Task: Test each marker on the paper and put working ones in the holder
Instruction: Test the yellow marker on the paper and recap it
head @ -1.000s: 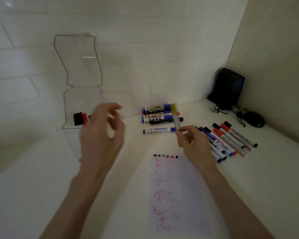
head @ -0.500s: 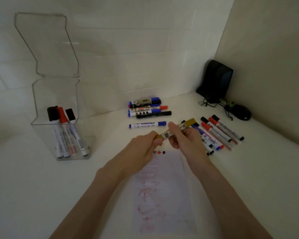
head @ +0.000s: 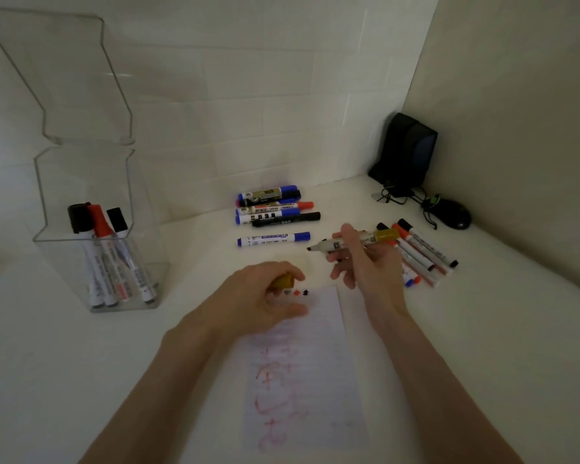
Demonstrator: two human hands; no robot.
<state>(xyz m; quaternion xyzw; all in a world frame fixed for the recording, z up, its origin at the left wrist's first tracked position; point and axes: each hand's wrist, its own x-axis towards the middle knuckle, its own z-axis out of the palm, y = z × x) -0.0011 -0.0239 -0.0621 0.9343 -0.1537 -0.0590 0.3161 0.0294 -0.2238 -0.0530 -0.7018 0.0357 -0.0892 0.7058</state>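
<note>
My right hand (head: pixel 365 262) grips a yellow-ended marker (head: pixel 355 243) with its cap off, dark tip pointing left above the paper's top edge. My left hand (head: pixel 265 298) holds the yellow cap (head: pixel 283 281) in curled fingers over the top of the paper (head: pixel 302 380), which carries red scribbles and small colour marks. A clear holder (head: pixel 64 259) with its lid up stands at the left with three markers (head: pixel 108 256) in it. One pile of markers (head: pixel 275 209) lies behind the paper and another group (head: pixel 422 252) lies to the right.
A single blue marker (head: pixel 273 238) lies just beyond the paper. A black speaker (head: pixel 404 152) with cables and a black mouse (head: pixel 454 214) sit in the back right corner. Walls close the back and right sides.
My left hand came off the holder to the marker and pulled the yellow cap off. The two hands have now moved apart, cap in the left, bare marker in the right.
</note>
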